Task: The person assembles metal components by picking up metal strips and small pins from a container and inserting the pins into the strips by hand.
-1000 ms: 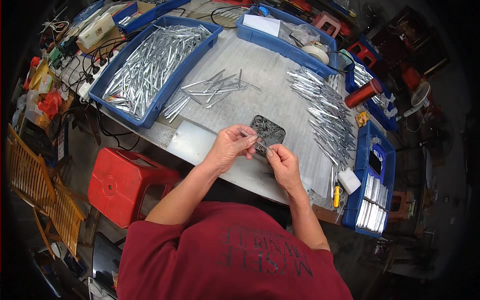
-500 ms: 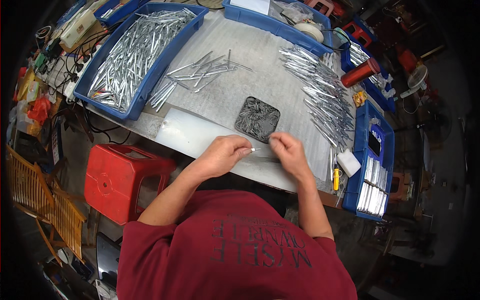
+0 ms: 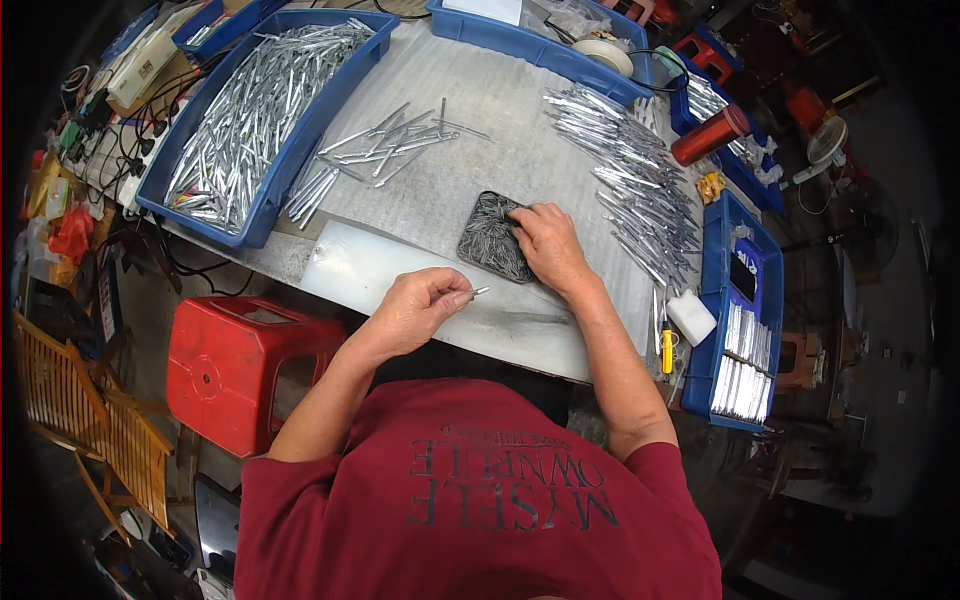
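Between the thumb and fingers of my left hand (image 3: 418,308) is a thin silvery metal piece (image 3: 481,291). Only its short end shows past the fingertips, over the white board (image 3: 360,268) at the table's near edge. My right hand (image 3: 552,248) bends over the right side of a small black tray (image 3: 463,254). Its fingers are drawn together and dip among the many small dark metal pins (image 3: 494,236) there. The fingertips are hidden, so what they pinch cannot be made out.
Silvery metal strips fill a blue bin (image 3: 262,232) at left; loose strips (image 3: 395,140) lie beside it. A larger heap of strips (image 3: 640,190) spreads at right, near a yellow-handled tool (image 3: 667,352), a white block (image 3: 691,318) and another blue bin (image 3: 708,385). A red stool (image 3: 215,370) stands left.
My right hand has moved away from the left, forward and slightly left, into the black tray. My left hand has shifted slightly left and still holds the metal piece.
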A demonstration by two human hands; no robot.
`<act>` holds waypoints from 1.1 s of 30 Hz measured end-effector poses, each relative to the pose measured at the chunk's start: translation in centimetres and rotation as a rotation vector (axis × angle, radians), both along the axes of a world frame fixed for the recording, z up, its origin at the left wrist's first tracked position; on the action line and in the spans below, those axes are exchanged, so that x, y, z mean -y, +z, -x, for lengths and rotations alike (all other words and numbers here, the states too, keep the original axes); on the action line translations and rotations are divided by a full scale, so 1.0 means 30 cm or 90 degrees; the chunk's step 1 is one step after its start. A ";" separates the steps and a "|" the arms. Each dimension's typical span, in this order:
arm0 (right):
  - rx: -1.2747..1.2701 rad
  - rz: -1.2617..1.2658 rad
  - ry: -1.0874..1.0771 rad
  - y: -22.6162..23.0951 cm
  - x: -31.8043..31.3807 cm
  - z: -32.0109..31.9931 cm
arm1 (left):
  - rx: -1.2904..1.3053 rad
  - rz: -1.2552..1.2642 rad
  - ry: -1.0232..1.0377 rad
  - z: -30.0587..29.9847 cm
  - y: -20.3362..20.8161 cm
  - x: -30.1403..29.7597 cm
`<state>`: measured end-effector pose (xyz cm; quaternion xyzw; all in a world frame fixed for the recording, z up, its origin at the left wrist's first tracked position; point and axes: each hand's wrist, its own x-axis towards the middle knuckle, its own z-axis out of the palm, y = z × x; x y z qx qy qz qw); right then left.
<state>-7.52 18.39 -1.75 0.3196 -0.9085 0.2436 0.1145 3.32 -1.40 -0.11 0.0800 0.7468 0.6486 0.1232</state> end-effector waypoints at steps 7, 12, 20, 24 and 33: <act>0.046 -0.143 0.052 0.041 -0.017 -0.040 | -0.001 -0.004 0.011 0.003 -0.006 0.006; 0.115 -0.010 0.018 0.038 -0.036 -0.034 | 0.011 -0.010 0.014 0.009 -0.002 0.004; 0.272 0.157 -0.049 0.058 -0.041 -0.053 | 0.013 -0.043 0.033 0.020 -0.022 0.004; 0.390 0.271 -0.034 0.052 -0.043 -0.065 | 0.023 -0.063 0.043 0.029 -0.016 -0.005; 0.482 0.458 0.053 0.127 -0.035 -0.105 | -0.142 0.023 0.082 0.078 0.012 -0.055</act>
